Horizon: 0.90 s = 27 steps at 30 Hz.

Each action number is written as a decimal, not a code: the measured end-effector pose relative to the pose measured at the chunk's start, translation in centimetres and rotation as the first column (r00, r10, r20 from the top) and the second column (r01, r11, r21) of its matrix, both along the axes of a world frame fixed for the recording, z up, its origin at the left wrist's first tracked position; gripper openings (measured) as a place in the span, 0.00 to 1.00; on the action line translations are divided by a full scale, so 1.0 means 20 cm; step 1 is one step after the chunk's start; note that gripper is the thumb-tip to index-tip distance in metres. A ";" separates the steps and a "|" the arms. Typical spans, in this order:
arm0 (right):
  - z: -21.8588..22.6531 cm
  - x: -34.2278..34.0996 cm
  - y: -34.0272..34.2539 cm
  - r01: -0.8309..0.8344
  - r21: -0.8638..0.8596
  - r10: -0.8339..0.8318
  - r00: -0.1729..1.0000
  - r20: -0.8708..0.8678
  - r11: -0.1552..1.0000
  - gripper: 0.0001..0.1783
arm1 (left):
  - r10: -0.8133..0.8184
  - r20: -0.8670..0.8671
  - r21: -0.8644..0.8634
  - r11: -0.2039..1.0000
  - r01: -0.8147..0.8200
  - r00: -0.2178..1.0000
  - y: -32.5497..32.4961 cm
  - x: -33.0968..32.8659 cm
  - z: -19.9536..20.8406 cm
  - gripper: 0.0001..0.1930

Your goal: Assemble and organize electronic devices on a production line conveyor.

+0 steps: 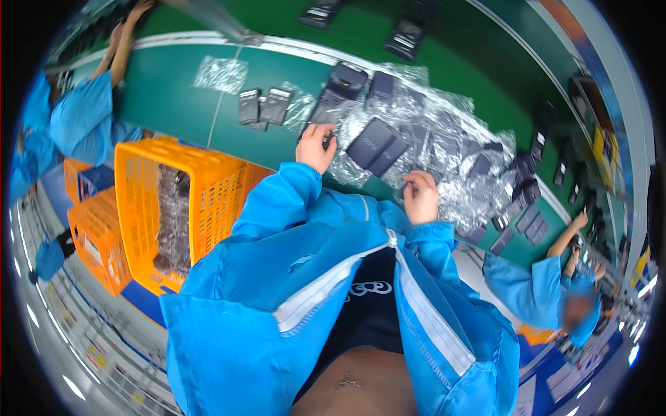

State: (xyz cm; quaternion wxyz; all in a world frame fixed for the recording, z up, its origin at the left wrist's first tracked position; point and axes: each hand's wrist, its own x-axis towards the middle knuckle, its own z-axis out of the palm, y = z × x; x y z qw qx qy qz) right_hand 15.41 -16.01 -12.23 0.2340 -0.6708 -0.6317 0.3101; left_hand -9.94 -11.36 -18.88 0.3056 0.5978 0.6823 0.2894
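My left hand (pixel 317 148) is at the near edge of a pile of clear plastic bags (pixel 444 187). Its fingers curl round toward the thumb, and what lies in them is hidden. Just right of it, two dark, flat rectangular cases (pixel 375 144) rest overlapping on the plastic. My right hand (pixel 421 197) is also closed, its bent fingers against the bags; I cannot make out what they hold. Beyond my left hand lies a dark case with a rounded end (pixel 346 80). More dark pieces show through the plastic.
Several small black rectangular pieces (pixel 276 105) and a crumpled clear bag (pixel 220 74) lie on the green table (pixel 163 83) to the left. A yellow crate (pixel 201 222) with bagged dark pieces stands at my left. Dark devices (pixel 413 31) sit on the green belt beyond. A co-worker (pixel 541 291) is at right.
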 end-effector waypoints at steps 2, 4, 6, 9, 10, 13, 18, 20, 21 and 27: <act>-0.07 0.06 0.00 0.035 0.069 -0.041 0.994 0.097 0.997 0.11 | -0.143 0.000 -0.025 0.989 0.143 0.990 -0.01 0.10 0.06 0.13; -0.09 0.09 0.06 0.071 0.163 -0.099 0.981 0.168 0.984 0.14 | -0.313 -0.067 -0.041 0.949 0.311 0.947 -0.02 0.19 0.09 0.19; -0.08 0.08 0.11 0.137 0.084 -0.146 0.982 0.122 0.987 0.14 | -0.376 -0.081 -0.116 0.923 0.366 0.923 -0.02 0.28 0.08 0.30; -0.07 0.02 0.18 0.118 -0.137 -0.120 0.993 -0.003 0.983 0.15 | -0.355 -0.196 -0.129 0.933 0.335 0.914 0.01 0.38 0.06 0.39; -0.12 -0.01 0.18 0.083 -0.083 -0.083 0.997 0.001 0.993 0.15 | -0.315 -0.289 -0.144 0.948 0.285 0.904 0.02 0.41 0.06 0.43; -0.15 -0.12 0.20 -0.039 -0.063 0.047 0.989 0.141 0.997 0.27 | -0.287 -0.219 -0.219 0.946 0.240 0.933 0.05 0.42 0.03 0.49; -0.16 -0.19 0.28 -0.074 -0.077 0.096 0.938 0.334 0.994 0.44 | -0.279 -0.122 -0.258 0.936 0.241 0.953 0.06 0.36 0.04 0.49; -0.17 -0.18 0.30 -0.092 -0.134 0.131 0.937 0.323 0.987 0.46 | -0.273 -0.111 -0.236 0.941 0.241 0.956 0.04 0.33 0.06 0.49; -0.17 -0.17 0.31 -0.091 -0.134 0.130 0.938 0.321 0.987 0.46 | -0.252 -0.032 -0.205 0.949 0.241 0.967 0.03 0.32 0.07 0.46; -0.18 -0.10 0.33 -0.004 -0.165 0.044 0.970 0.238 0.986 0.26 | -0.182 0.222 -0.018 0.981 0.191 0.958 -0.02 0.20 0.10 0.36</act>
